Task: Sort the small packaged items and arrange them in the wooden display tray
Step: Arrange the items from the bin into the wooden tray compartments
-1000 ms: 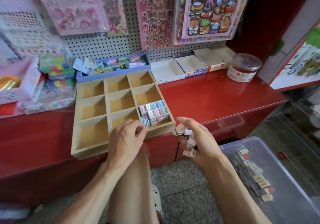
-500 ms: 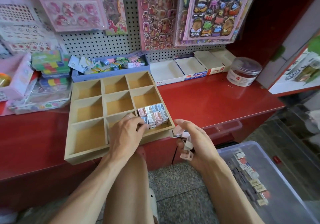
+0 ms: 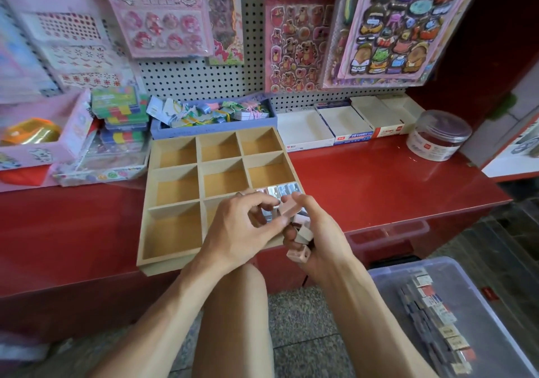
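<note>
Head view: wooden tray (image 3: 172, 233) sits on the red counter (image 3: 379, 185), under and beyond both hands; packets (image 3: 284, 188) fill its compartment just past the fingers, partly hidden, other compartments bare. Right hand (image 3: 323, 237) curls round a stack of pink packets (image 3: 300, 236). Left hand (image 3: 242, 229) pinches at the top of that stack, fingers bent; exact contact hard to make out. Clear bin (image 3: 408, 275) right of the right forearm holds more packets (image 3: 437, 322), labels blurred, bin cut off.

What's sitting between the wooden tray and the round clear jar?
Nothing: the head view shows only bare red counter between the wooden tray and the round clear jar.
</note>
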